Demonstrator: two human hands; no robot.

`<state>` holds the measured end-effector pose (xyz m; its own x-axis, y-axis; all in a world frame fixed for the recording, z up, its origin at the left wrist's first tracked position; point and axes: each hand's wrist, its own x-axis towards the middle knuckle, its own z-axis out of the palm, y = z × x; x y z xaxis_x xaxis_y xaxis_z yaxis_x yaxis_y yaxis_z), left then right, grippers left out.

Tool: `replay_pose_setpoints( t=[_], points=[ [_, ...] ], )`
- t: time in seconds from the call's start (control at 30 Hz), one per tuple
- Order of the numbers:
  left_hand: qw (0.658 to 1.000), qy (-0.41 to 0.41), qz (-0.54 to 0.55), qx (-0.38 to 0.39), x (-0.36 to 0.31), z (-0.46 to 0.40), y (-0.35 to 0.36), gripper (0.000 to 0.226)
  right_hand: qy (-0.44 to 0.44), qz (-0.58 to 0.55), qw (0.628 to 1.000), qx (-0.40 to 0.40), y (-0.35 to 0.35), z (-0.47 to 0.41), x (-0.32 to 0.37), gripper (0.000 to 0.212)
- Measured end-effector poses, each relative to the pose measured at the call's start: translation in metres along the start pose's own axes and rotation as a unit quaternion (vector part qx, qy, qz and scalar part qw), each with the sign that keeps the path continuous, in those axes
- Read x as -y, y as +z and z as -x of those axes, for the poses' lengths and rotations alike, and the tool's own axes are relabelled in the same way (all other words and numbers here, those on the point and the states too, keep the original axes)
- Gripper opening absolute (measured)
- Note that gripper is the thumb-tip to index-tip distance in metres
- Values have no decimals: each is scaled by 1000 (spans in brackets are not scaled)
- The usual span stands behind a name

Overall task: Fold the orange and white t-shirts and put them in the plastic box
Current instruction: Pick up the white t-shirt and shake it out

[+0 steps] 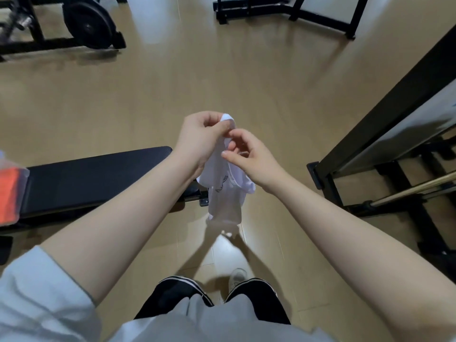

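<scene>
A gym room with a tan floor (246, 77) and a black bench (93, 178) at left. Above the floor, the left hand (197, 139) pinches the top of the white t-shirt (224, 193), which hangs down; the right hand (249, 156), fingers curled, pinches its edge just beside. The orange t-shirt (8, 196) lies in the plastic box (23, 172) on the bench's left end

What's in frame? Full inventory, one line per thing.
white t-shirt: 1, white, hanging in the air from both hands
orange t-shirt: 1, orange, inside box, far left
plastic box: 1, clear, on bench's left end
weight bench: 1, black, left of centre
weight plate: 1, black, top left
rack frame: 1, black, right
floor: tan
left hand: gripping shirt top
right hand: pinching shirt edge
</scene>
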<state>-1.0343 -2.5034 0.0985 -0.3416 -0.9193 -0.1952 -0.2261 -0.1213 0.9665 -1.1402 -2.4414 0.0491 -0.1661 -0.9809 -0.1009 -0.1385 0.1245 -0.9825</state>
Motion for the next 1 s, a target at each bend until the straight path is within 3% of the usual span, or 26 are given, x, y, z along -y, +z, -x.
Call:
replay_pose_setpoints(
  t=[0.07,0.17,0.3,0.47,0.6,0.7,0.77,0.9,1.0],
  points=[
    [1000,-5,12,10,5,4,-8,8,1,30,999,-44,13,-6,6,13],
    [999,-13,30,18,12,6,-28,9,17,1,998,-55,28,-15,12,27],
    [996,-39,75,5,24,1,-62,13,17,-19,1000,13,42,-23,17,24],
    [999,15,32,-19,29,1,-89,16,53,-9,991,120,63,-27,10,13],
    [989,32,141,-38,27,-6,-114,17,59,15,994,94,77,-28,-4,17],
    [988,10,155,-18,32,-11,-134,9,69,-76,993,58,82,-36,2,17],
    [993,8,120,-8,36,-11,-144,3,57,-93,992,56,80,-44,15,8],
    [997,69,-20,25,42,-7,-154,9,44,42,990,126,82,-51,40,6],
    [957,172,-228,53,52,-8,-162,19,59,46,988,138,88,-56,45,21]
  ],
)
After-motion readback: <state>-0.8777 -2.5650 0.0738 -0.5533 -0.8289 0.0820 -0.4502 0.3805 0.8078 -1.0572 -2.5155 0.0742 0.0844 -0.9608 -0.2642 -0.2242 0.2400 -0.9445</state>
